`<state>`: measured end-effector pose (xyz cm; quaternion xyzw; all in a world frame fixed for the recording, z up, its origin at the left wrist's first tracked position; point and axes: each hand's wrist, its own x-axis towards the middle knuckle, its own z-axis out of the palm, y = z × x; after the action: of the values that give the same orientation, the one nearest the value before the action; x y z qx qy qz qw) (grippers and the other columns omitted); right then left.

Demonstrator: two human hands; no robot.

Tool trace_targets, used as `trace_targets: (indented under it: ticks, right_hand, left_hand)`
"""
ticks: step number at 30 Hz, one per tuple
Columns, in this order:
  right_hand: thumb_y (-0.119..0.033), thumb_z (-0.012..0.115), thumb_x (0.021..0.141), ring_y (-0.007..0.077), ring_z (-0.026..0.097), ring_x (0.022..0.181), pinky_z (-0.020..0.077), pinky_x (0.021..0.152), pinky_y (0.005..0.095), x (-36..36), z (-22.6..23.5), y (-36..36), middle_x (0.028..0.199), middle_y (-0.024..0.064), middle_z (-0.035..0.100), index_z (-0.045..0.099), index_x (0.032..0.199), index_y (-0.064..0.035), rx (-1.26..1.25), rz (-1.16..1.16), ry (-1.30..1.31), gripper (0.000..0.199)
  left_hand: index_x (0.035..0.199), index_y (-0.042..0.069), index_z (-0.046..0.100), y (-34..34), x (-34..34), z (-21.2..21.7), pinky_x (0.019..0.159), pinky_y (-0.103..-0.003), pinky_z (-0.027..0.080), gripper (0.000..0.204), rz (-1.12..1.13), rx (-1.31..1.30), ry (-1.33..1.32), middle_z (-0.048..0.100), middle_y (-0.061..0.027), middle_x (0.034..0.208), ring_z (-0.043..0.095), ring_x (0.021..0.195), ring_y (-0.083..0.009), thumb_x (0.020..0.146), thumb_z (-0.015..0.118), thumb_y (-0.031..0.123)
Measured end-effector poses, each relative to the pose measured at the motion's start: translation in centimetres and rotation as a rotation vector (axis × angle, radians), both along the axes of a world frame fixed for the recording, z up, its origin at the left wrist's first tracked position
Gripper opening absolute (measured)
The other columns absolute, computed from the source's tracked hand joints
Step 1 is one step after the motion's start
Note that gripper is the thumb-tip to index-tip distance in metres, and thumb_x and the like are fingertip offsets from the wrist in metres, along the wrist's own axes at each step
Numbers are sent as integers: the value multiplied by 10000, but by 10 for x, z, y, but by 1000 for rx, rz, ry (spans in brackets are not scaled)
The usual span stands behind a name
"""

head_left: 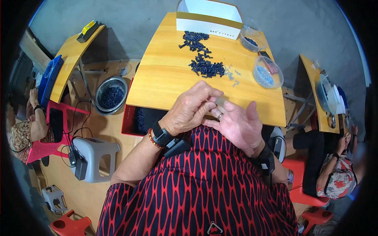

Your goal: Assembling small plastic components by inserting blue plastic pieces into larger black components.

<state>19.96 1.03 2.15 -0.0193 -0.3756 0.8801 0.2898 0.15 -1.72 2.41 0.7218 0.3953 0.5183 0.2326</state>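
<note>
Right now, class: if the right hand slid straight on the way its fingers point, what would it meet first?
The right hand points up-left into the left hand, which it already touches; depth is unclear.

Above the near edge of the wooden table [165, 78], the left hand [189, 110] and right hand [238, 126] meet on a small pale piece [219, 101], a heap of dark parts [202, 59] lying beyond.

On my yellow wooden counter [165, 82] I count two clear round plastic bowls [267, 74], one white cardboard box [208, 17], and one heap of small dark blue plastic parts [202, 59].
</note>
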Motion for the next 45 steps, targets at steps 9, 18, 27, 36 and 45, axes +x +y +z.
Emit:
trace_targets:
  ticks: [9, 18, 27, 36, 45]
  right_hand:
    - [-783, 294, 939, 325, 147, 1520, 204, 1185, 568, 2, 1, 0, 1662, 136, 140, 328, 1546, -20, 191, -92, -73, 976]
    - [-791, 361, 913, 301, 143, 1533, 203, 1205, 518, 1, 13, 0, 1676, 163, 62, 320, 1546, 4, 448, -205, -362, 1017]
    - [-807, 331, 909, 333, 193, 1519, 275, 1186, 482, 1, 16, 1, 1668, 195, 82, 278, 1553, 21, 658, -259, -497, 1050]
    - [-769, 362, 932, 332, 146, 1534, 265, 1186, 466, 3, 14, 4, 1659, 243, 86, 261, 1559, 19, 812, -298, -504, 1012]
    - [-701, 447, 951, 351, 89, 1546, 177, 1215, 454, 6, 14, 8, 1641, 283, 122, 278, 1559, 7, 981, -317, -507, 948]
  left_hand:
    - [978, 14, 626, -12, 4, 11, 608, -221, 453, 199, 175, 37, -169, 577, -58, 940, 544, 664, -90, 813, 727, -34]
    - [893, 1, 625, -10, 6, 11, 612, -247, 502, 132, 176, 39, -114, 638, -72, 879, 604, 680, -108, 840, 745, 13]
    - [879, -18, 618, -13, 17, 11, 637, -262, 545, 116, 205, -46, -218, 669, -85, 840, 677, 735, -126, 862, 732, 1]
    - [912, -3, 623, -16, 17, 11, 686, -244, 529, 102, 160, -188, -269, 672, -42, 824, 655, 766, -99, 912, 704, 59]
    - [897, 18, 577, -15, 22, 10, 598, -214, 406, 120, 103, -270, -384, 548, 37, 759, 475, 670, -36, 926, 659, 100]
